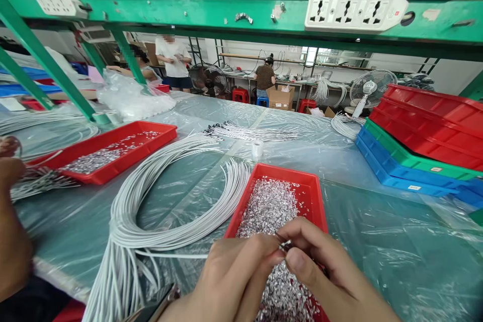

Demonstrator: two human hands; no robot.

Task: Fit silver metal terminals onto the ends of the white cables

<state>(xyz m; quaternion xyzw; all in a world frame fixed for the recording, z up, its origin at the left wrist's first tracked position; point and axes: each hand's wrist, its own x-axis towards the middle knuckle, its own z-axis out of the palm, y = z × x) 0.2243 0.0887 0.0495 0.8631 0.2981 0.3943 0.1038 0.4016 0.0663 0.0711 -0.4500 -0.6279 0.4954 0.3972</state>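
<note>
My left hand [234,274] pinches the end of a thin white cable [169,255] that runs off to the left. My right hand [324,271] is closed in a pinch on a small metal piece [286,246], right at the cable's end. Both hands hover over a red tray [302,181] filled with small shiny metal terminals [269,206]. A big looped bundle of white cables [151,201] lies to the left of the tray on the plastic-covered table [377,221].
A second red tray [154,133] with terminals lies at the far left. Another person's arm [11,221] shows at the left edge. Stacked red, green and blue trays [415,146] stand on the right. A small white roll [257,148] sits mid-table. People work behind.
</note>
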